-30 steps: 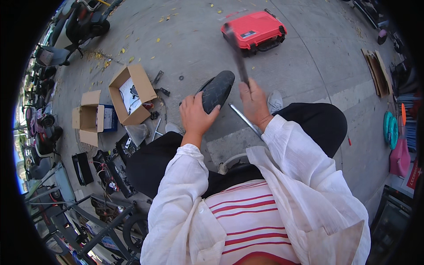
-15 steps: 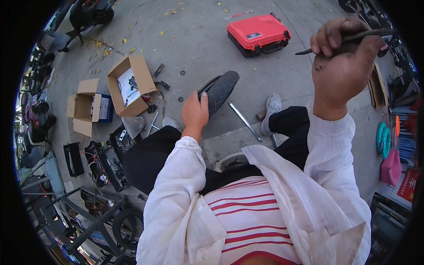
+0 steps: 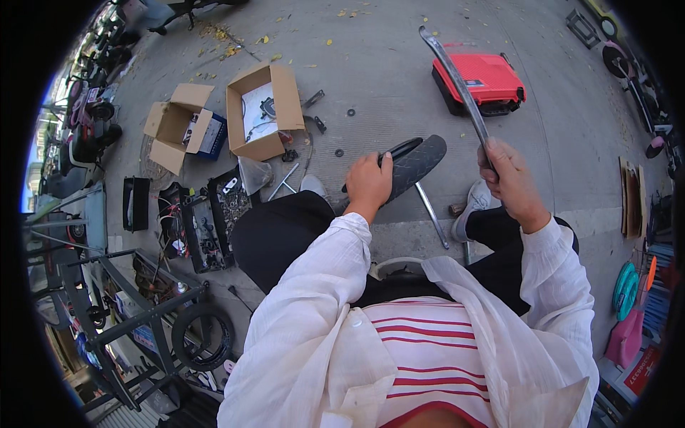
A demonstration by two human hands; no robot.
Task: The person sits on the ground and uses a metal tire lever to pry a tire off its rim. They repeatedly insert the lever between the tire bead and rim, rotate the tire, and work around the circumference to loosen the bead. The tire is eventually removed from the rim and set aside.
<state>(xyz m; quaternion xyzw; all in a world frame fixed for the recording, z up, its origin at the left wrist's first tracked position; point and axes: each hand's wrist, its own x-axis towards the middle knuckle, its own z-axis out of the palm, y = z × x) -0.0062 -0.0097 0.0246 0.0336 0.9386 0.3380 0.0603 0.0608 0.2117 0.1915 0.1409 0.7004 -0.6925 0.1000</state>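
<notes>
My left hand [image 3: 369, 182] is closed round a small black tyre [image 3: 422, 168] with a patterned tread, held in front of my knees. The tyre is seen nearly edge-on, so its inner side is mostly hidden. In my right hand [image 3: 515, 184] is a long metal tyre lever [image 3: 462, 89], gripped at its lower end. It points up and away, its flattened, slightly bent tip standing well apart from the tyre. Beneath the tyre, a straight metal bar [image 3: 432, 216] lies on the ground near my right shoe [image 3: 471, 210].
A red hard case [image 3: 487, 77] sits at the far right. Left of centre are two open cardboard boxes [image 3: 291, 107], a T-handle wrench [image 3: 285, 182] and a black tray of small parts [image 3: 230, 207]. A metal frame [image 3: 135, 324] and a loose tyre [image 3: 203, 335] stand lower left.
My right hand has come down from near the camera and turned, so the lever now points up and away. My left hand still holds the tyre. The whole view has shifted.
</notes>
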